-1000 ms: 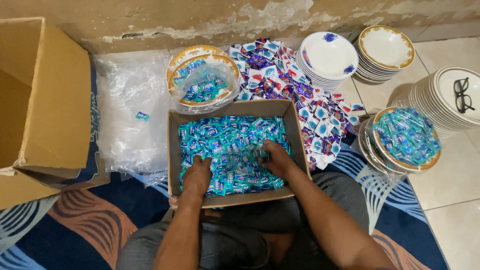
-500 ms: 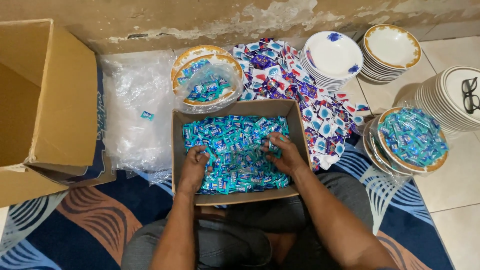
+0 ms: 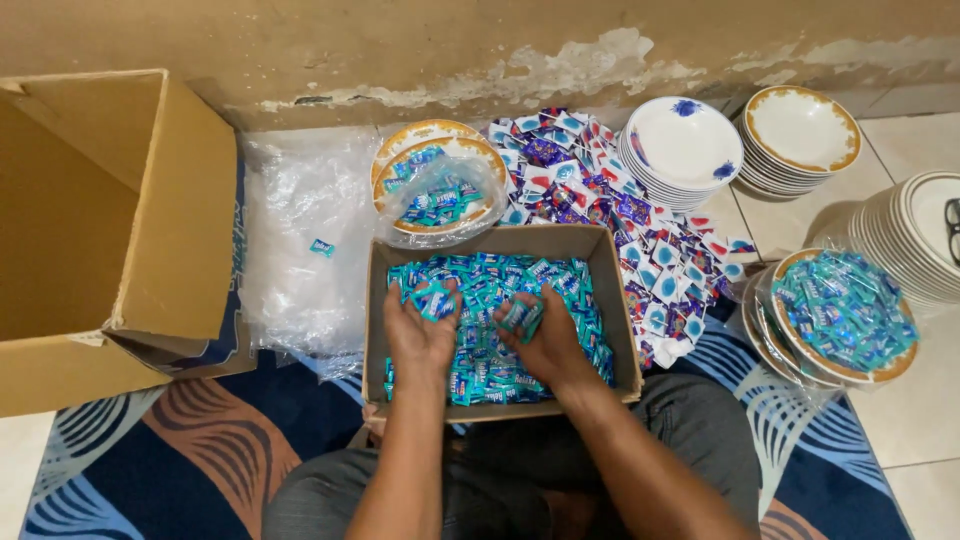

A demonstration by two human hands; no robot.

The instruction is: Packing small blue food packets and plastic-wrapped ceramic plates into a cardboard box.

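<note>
Here, left hand point(image 3: 420, 335), right hand point(image 3: 545, 345), clutching teal sweets point(image 3: 480, 370), cardboard box point(image 3: 500, 240).

Both forearms reach forward, side by side. Left hand point(image 3: 420, 325) palm down, fingers curled shut. Right hand point(image 3: 545, 335) likewise (fingertips close to left's), knuckles up.

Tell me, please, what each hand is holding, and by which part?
Left hand and right hand each cup a small bunch of teal candy packets, gathered loosely in the fingers.
</note>
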